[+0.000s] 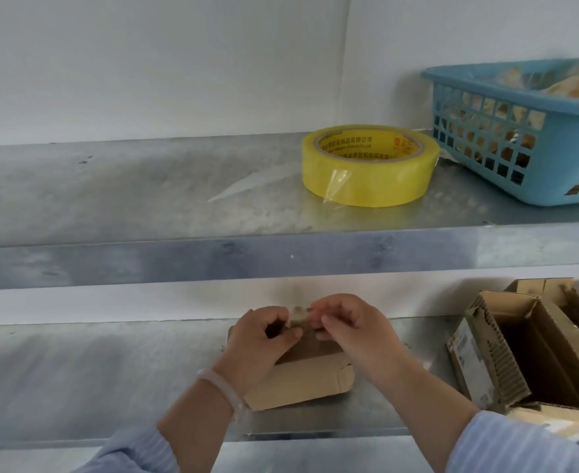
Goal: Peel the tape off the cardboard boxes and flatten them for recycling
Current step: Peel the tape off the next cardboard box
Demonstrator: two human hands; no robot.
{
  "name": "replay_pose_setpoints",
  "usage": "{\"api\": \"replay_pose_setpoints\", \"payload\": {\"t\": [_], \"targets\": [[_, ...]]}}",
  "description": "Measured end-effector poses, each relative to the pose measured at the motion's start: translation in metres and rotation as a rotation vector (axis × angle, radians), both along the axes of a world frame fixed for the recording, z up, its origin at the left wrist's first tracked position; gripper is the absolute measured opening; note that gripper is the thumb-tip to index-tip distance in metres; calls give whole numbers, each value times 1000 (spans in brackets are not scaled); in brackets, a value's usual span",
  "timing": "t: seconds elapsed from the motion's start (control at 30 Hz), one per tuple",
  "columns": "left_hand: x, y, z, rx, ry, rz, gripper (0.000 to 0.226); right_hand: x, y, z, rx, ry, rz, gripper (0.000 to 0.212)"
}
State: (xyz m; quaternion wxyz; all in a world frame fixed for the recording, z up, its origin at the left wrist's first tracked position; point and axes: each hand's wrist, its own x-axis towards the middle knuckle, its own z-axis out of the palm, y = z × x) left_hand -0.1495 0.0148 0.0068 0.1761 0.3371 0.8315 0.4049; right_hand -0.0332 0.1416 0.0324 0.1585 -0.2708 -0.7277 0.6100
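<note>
Sleeves of pale striped cloth are seen at the bottom edge, with a light bangle (225, 387) worn on the left wrist. A small cardboard box (301, 377), already pressed flat, lies on the lower shelf (93, 377) directly beneath both hands.

Left hand (260, 339): curled, thumb and fingertips pinched on a small crumpled scrap of tape (300, 317). Right hand (352, 327): likewise pinched on the same scrap from the other side. The scrap is held just above the far edge of the flat box; whether it is attached to the cardboard at any point cannot be told.

Judgement: tape removal on this box is at or near its end, and the strip is being balled up. For a clean result, the scrap should be rolled sticky side inward so that it does not cling to the fingers, then set apart from the cardboard. If a corner is attached, it should be drawn low and slowly along the seam so that the paper face is not torn.

To the right on the same shelf, opened cardboard boxes (526, 349) stand unflattened, one with a printed label on its side; these are judged to be pending.

On the upper shelf (281, 254), a roll of yellow tape (370, 165) lies flat with its loose end lifted, and a blue plastic basket (520, 145) holding bagged items stands near it, to its right. A white wall is seen behind.
</note>
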Motion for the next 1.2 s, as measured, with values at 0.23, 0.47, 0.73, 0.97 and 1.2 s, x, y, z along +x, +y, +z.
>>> {"api": "replay_pose_setpoints", "payload": {"t": [0.23, 0.47, 0.73, 0.97, 1.2], "targets": [[1, 0, 2, 166, -67, 229, 18, 2, 2, -19, 858, -166, 212, 38], [0, -1, -1, 101, 257, 223, 19, 8, 5, -51, 1312, -168, 230, 47], [-2, -3, 1, -19, 371, -24, 18, 4, 22, -57, 1181, -156, 293, 51], [0, -2, 4, -149, 285, -18, 21, 12, 13, -50, 1233, -147, 261, 47], [9, 3, 20, -318, 348, 38, 11, 7, 18, -54, 1342, -205, 278, 65]]}}
